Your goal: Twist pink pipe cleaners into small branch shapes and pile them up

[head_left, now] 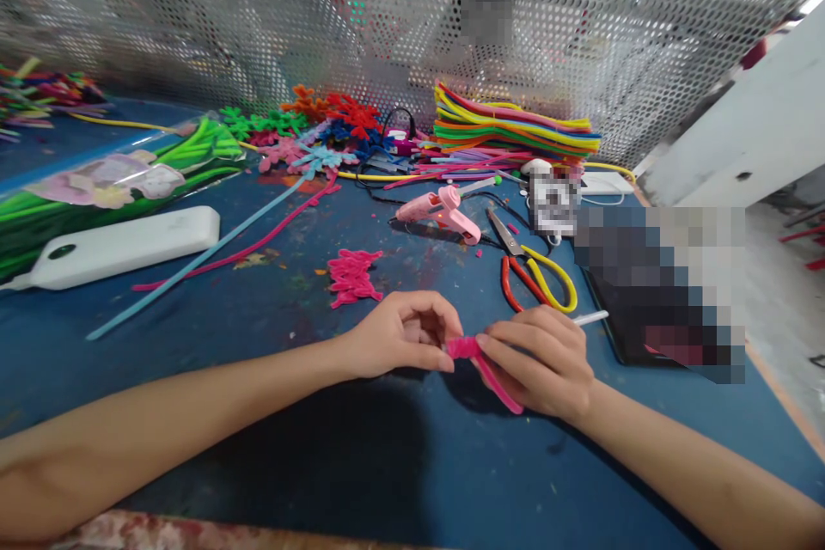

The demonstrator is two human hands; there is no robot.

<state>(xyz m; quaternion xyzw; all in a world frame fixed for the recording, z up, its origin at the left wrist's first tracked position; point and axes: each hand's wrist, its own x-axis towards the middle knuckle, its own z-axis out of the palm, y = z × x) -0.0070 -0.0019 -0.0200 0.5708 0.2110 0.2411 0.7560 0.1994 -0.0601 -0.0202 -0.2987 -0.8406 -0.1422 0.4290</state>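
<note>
Near the front middle of the table, my left hand is closed, with thumb and fingertips pinching the left end of a coiled pink pipe cleaner. My right hand closes over the coil's other end. The loose tail of the pipe cleaner slants down under my right fingers. A thin white stick juts out past the right hand; the coil seems to be wrapped round it, though my fingers hide the middle. Just beyond my left hand lies a small bundle of bent pink pipe cleaner pieces.
Scissors with red and yellow handles and a pink glue gun lie beyond my hands. A dark tablet is at right. Pipe cleaner bundles line the perforated metal wall; a white device rests at left.
</note>
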